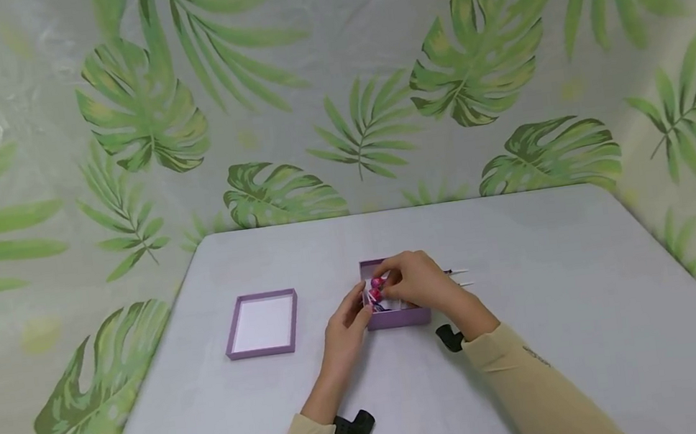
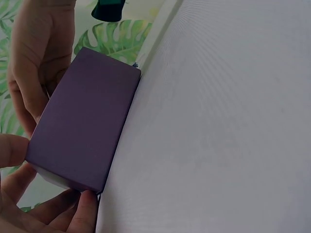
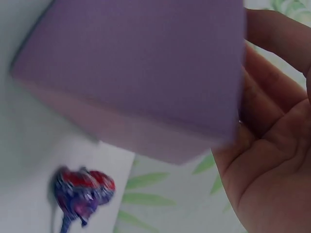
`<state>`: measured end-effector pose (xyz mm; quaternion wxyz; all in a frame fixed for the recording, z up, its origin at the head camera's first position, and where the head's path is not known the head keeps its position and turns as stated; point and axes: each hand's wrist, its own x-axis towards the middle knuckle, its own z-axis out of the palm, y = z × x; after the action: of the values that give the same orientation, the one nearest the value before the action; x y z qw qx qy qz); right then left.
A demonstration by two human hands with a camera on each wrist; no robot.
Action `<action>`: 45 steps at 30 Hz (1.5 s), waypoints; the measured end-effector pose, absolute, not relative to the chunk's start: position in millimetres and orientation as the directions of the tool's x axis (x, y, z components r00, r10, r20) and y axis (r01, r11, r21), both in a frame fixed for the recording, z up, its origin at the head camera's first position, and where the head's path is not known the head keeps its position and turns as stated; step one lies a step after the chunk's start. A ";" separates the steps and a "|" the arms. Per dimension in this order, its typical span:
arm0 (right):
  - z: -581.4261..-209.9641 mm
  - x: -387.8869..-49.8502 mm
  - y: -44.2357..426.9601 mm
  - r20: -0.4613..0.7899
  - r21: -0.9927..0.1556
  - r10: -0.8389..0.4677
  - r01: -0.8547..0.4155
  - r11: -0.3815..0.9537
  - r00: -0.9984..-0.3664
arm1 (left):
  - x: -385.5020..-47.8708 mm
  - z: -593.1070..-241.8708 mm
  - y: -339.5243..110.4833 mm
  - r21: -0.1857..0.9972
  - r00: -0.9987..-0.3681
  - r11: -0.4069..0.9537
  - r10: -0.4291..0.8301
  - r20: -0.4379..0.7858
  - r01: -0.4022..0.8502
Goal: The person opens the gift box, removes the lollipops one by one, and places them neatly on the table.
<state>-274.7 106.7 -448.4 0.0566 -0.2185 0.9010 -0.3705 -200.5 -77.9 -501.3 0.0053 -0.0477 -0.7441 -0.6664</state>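
An open purple box (image 1: 398, 318) stands at mid-table with pink-wrapped lollipops (image 1: 376, 289) inside. My left hand (image 1: 344, 330) grips the box's left end, its thumb and fingertips against the walls. Over the box, my right hand (image 1: 421, 284) pinches a pink lollipop between thumb and index finger. In the left wrist view, the box (image 2: 87, 121) hides what the right hand (image 2: 41, 58) touches; left fingers (image 2: 85, 213) press its near end. The right wrist view has the box (image 3: 141, 63) covering the right hand's (image 3: 277, 165) fingertips.
A shallow purple lid (image 1: 263, 352) with a white inside lies left of the box. White lollipop sticks (image 1: 465, 283) stick out to the right of the box. A red and purple lollipop (image 3: 82, 191) lies on the table beside it. A leaf-patterned sheet hangs behind.
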 end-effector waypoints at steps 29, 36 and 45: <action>-464.1 -274.3 80.9 0.122 -0.556 -0.365 -0.368 0.745 -0.923 | -190.2 -482.2 -75.8 0.990 -0.991 0.074 0.077 0.113 0.118; -456.7 -269.1 87.4 0.102 -0.559 -0.383 -0.371 0.742 -0.918 | -190.0 -483.0 -76.8 0.991 -0.993 0.083 0.059 0.104 0.109; -456.7 -264.2 92.0 0.143 -0.549 -0.368 -0.383 0.743 -0.919 | -194.2 -487.1 -77.0 0.988 -0.990 0.077 0.050 0.129 0.132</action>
<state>-264.2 92.0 -456.7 -0.0129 -0.2011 0.9334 -0.2969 -194.2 -77.0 -487.1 0.0304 -0.0621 -0.7333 -0.6764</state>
